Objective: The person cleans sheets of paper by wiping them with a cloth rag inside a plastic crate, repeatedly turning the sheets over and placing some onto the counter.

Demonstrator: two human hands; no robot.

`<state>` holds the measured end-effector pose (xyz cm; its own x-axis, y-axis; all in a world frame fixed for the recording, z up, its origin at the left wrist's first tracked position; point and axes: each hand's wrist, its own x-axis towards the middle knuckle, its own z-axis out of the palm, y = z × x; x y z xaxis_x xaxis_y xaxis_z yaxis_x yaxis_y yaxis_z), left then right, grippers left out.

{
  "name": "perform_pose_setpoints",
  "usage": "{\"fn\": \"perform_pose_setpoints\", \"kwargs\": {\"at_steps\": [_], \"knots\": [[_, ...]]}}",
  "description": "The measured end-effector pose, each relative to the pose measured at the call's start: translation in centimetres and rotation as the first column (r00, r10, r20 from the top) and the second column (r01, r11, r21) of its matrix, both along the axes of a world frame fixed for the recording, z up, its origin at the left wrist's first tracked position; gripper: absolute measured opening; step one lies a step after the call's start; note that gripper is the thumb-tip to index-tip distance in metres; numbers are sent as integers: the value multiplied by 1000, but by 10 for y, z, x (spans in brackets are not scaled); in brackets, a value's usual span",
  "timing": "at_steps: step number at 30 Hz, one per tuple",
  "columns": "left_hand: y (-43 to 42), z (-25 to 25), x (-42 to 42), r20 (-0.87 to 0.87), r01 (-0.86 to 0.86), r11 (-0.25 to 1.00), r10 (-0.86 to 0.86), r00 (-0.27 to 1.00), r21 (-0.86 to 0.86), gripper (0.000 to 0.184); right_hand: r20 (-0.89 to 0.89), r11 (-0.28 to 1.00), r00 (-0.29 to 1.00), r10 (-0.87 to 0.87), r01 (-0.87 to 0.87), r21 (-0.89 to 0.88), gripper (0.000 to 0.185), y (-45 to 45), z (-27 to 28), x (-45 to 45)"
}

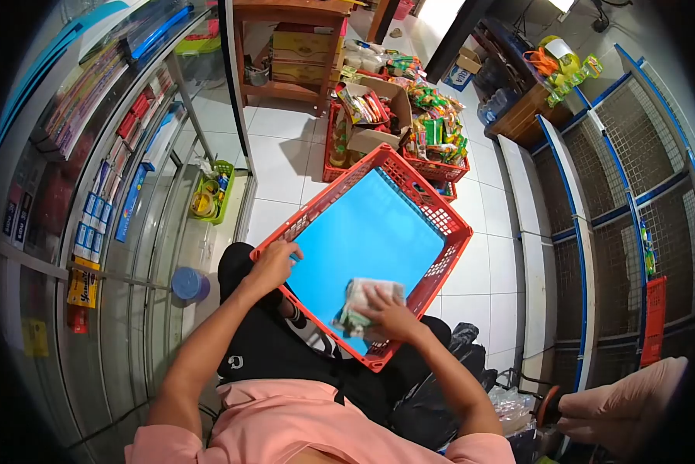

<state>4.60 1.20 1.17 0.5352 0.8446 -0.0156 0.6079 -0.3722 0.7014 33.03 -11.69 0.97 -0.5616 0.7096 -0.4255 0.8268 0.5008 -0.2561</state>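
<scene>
A red plastic basket (448, 267) rests tilted on my lap, with a smooth bright blue sheet (363, 224) covering its bottom. My left hand (274, 265) is closed over the basket's left rim, thumb and fingertips curling inside. Within the basket, near the corner closest to me, my right hand (390, 313) presses a crumpled whitish-green cloth (359, 298) against the blue sheet. Its fingers lie over the cloth, partly spread. The cloth's underside is hidden.
Ahead on the white tiles stand red crates (432, 165) full of snack packets and a cardboard box (394, 97). A glass display case (123, 232) runs along my left. Metal shelving (587, 255) stands at right. A black plastic bag (459, 356) and another person's leg (618, 402) are at lower right.
</scene>
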Motion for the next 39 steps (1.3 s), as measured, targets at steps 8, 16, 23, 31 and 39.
{"fn": "perform_pose_setpoints", "kwargs": {"at_steps": [8,16,23,31,39], "knots": [[-2,31,-5,-207,279,953,-251,946,119,30,11,761,768,-640,632,145,66,46,-33,-6],[2,37,15,-431,332,829,-124,894,450,8,-27,954,953,-301,301,-21,68,-10,-11,-64],[-16,20,25,-588,438,735,-66,806,518,8,92,817,815,-572,557,146,67,-4,-41,-22],[-29,22,36,-495,344,749,-25,868,567,14,49,529,549,-834,773,351,68,94,-65,11],[-49,10,32,-96,17,924,21,995,381,26,-305,690,873,-382,488,535,62,124,-81,-68]]}}
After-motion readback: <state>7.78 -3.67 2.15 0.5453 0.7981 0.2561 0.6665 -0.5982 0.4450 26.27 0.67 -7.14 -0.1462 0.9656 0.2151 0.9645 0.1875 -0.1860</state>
